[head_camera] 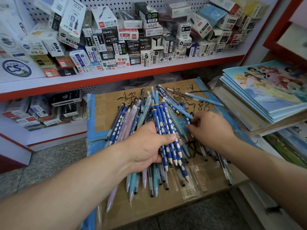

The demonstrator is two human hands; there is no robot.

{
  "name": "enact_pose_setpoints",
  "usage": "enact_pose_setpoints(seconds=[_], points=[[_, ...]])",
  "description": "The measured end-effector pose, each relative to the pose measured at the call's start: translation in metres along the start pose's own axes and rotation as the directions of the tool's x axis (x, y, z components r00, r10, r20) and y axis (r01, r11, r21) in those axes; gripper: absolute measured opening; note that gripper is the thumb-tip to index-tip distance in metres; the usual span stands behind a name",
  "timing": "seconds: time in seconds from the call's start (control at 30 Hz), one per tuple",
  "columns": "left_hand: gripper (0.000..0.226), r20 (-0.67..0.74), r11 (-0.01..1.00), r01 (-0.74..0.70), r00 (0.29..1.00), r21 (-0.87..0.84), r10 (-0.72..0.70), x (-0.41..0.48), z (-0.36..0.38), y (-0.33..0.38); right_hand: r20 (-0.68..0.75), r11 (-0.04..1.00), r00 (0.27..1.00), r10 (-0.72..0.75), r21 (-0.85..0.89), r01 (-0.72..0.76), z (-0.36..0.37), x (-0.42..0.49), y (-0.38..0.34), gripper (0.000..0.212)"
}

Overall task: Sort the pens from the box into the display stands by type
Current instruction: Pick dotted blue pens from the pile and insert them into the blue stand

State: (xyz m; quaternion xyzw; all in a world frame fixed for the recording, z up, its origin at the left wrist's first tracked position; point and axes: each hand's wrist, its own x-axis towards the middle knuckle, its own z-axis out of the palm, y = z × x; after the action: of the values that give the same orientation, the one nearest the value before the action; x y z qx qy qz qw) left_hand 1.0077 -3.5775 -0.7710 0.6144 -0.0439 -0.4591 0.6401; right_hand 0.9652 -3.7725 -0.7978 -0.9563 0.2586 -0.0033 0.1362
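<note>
Head view: the left hand (149, 146) grips a fanned bundle of blue dotted pens (164, 120), their pale tips pointing toward the near edge of the cardboard box (157, 213) that carries everything. Under and beside the bundle a mixed pile (127, 122) of pastel and clear-barrelled pens spreads across the middle of the box. A few more lie apart toward its far right corner. The right hand (211, 128), fingers curled, pinches a stray dotted pen (188, 120) near the right edge.

To do this step well, lift that pen clear of the light blue ones crossing it. Then turn it tip-to-tip with the bundle and slide it under the left thumb without loosening the fan.

No display stand is in view. The right fingertips sit behind the knuckles, so the firmness of the pinch is unclear. The lowest pens in the pile are covered.
</note>
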Motion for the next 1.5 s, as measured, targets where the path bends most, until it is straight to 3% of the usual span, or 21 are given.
enact_pose_setpoints(seconds=[0.2,0.37,0.47,0.57,0.67,0.77,0.93,1.1,1.37,1.5], points=[[0.035,0.018,1.000,0.008,1.000,0.003,-0.008,-0.002,0.000,0.000,0.095,0.995,0.993,0.064,-0.084,-0.056,0.002,0.002,-0.009,0.031],[0.034,0.016,1.000,0.023,1.000,0.001,-0.023,0.000,-0.002,0.000,0.225,0.978,0.965,0.134,0.129,-0.166,-0.020,-0.003,-0.007,0.026],[0.035,0.023,1.000,0.028,0.999,0.000,-0.028,0.000,0.000,-0.001,0.353,0.864,0.917,0.188,0.383,-0.325,-0.038,-0.010,0.005,0.022],[0.035,0.025,1.000,0.031,0.999,-0.005,-0.031,-0.001,0.005,-0.002,0.479,0.654,0.846,0.233,0.567,-0.501,-0.046,-0.014,0.018,0.013],[0.035,0.015,1.000,0.029,0.999,-0.006,-0.029,-0.005,0.015,-0.003,0.588,0.549,0.776,0.227,0.581,-0.601,-0.051,-0.021,0.027,0.011],[0.035,0.022,1.000,0.005,1.000,0.017,-0.005,-0.013,0.029,-0.004,0.659,0.488,0.741,0.128,0.609,-0.626,-0.062,-0.033,0.037,0.006],[0.034,0.072,0.998,-0.038,0.997,0.045,0.035,-0.041,0.055,-0.013,0.586,0.404,0.810,-0.019,0.746,-0.530,-0.085,-0.075,0.053,0.005],[0.031,0.133,0.987,-0.088,0.989,0.133,0.070,-0.072,0.088,-0.028,0.472,0.463,0.878,-0.075,0.797,-0.389,-0.110,-0.135,0.071,0.008],[0.031,0.267,0.951,-0.141,0.962,0.276,0.065,-0.112,0.150,-0.027,0.328,0.511,0.943,0.057,0.802,-0.310,-0.154,-0.233,0.126,0.006],[0.026,0.358,0.941,-0.156,0.933,0.300,0.041,-0.119,0.185,-0.026,0.285,0.446,0.947,0.151,0.835,-0.322,-0.162,-0.276,0.148,0.010]])
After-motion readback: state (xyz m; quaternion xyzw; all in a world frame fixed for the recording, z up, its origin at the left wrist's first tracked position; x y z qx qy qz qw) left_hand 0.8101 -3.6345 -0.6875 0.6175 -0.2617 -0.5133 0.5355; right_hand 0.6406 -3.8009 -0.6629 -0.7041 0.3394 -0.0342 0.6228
